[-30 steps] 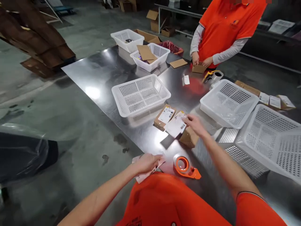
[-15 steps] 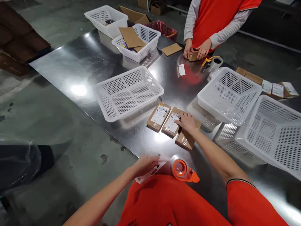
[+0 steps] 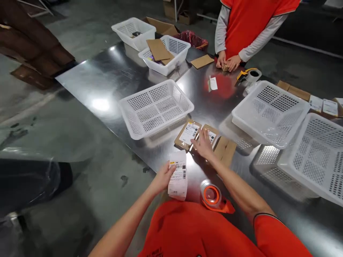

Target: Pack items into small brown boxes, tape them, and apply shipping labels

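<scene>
My left hand [image 3: 161, 177] is closed on a printed shipping label [image 3: 177, 182], thumb on its face, held upright at the table's near edge. Spread and palm down, my right hand [image 3: 203, 145] lies over a small labelled cardboard box [image 3: 211, 132], hiding part of its label. Just left of that hand is another labelled cardboard box [image 3: 184, 137], close to the fingertips. To the right, a plain cardboard box [image 3: 226, 150] shows no label on its top. An orange tape dispenser [image 3: 223, 206] with a roll of clear tape sits between my forearms, close to my body.
Beyond the boxes stands a white perforated basket [image 3: 158, 128]. Two more baskets, a nearer one [image 3: 292, 162] and a farther one [image 3: 238, 116], are at the right. Across the metal table [image 3: 107, 85], a co-worker's hands [image 3: 229, 62] press a small carton, near a yellow tape dispenser [image 3: 242, 74].
My left hand has raised the label and turned its printed face into view. My right hand has shifted left across the middle box. The view has moved slightly.
</scene>
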Demonstrator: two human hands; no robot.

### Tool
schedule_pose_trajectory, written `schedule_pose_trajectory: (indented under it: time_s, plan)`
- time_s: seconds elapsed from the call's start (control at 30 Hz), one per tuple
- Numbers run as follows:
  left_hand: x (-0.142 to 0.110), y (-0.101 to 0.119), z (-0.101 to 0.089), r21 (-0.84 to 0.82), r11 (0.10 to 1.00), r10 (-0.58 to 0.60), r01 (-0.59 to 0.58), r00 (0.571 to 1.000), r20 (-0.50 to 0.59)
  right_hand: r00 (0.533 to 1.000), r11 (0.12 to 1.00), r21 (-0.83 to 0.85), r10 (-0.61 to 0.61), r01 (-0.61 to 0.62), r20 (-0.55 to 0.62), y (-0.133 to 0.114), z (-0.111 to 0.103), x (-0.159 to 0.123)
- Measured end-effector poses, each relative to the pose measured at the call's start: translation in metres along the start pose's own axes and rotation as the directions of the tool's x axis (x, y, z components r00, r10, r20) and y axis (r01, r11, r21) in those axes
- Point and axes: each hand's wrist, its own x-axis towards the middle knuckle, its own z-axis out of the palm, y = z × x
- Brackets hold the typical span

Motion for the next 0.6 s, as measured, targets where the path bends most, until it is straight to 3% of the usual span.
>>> schedule_pose_trajectory:
  time_s: [0.07, 0.13, 0.2, 0.3, 0.37, 0.4, 0.43, 0.5, 0.6]
  plan:
    - [-0.006, 0.001, -0.005, -0.061, 0.998, -0.004, 0.003, 1.000, -0.029, 0.961, 0.960, 0.160, -0.250, 0.229, 0.122, -0.029, -0.012, -0.016]
    - [-0.013, -0.001, -0.010, -0.092, 0.996, -0.007, 0.001, 0.998, -0.060, 0.846, 0.883, 0.243, -0.459, 0.401, 0.271, -0.056, -0.017, -0.034]
    - [-0.022, -0.003, -0.015, -0.077, 0.997, -0.018, 0.012, 0.997, -0.076, 0.778, 0.869, 0.259, -0.493, 0.421, 0.389, -0.075, -0.016, -0.049]
    - [-0.041, 0.001, -0.024, 0.091, 0.995, 0.052, -0.029, 0.964, -0.261, 0.822, 0.920, 0.333, -0.348, 0.207, 0.450, -0.088, -0.009, -0.064]
    - [-0.056, 0.011, -0.029, 0.222, 0.971, 0.181, -0.093, 0.889, -0.419, 0.832, 0.894, 0.445, -0.282, 0.048, 0.477, -0.091, -0.006, -0.072]
    - [-0.063, 0.016, -0.030, 0.247, 0.961, 0.224, -0.122, 0.868, -0.444, 0.823, 0.868, 0.496, -0.279, -0.004, 0.495, -0.093, -0.006, -0.076]
    - [-0.068, 0.022, -0.031, 0.229, 0.963, 0.231, -0.144, 0.878, -0.420, 0.807, 0.845, 0.534, -0.293, -0.033, 0.513, -0.095, -0.006, -0.081]
    - [-0.075, 0.030, -0.027, 0.095, 0.986, 0.163, -0.140, 0.938, -0.307, 0.781, 0.824, 0.565, -0.326, -0.040, 0.532, -0.100, -0.010, -0.090]
    - [-0.074, 0.029, -0.016, -0.088, 0.992, 0.063, -0.090, 0.961, -0.268, 0.838, 0.854, 0.519, -0.313, 0.042, 0.446, -0.104, -0.018, -0.104]
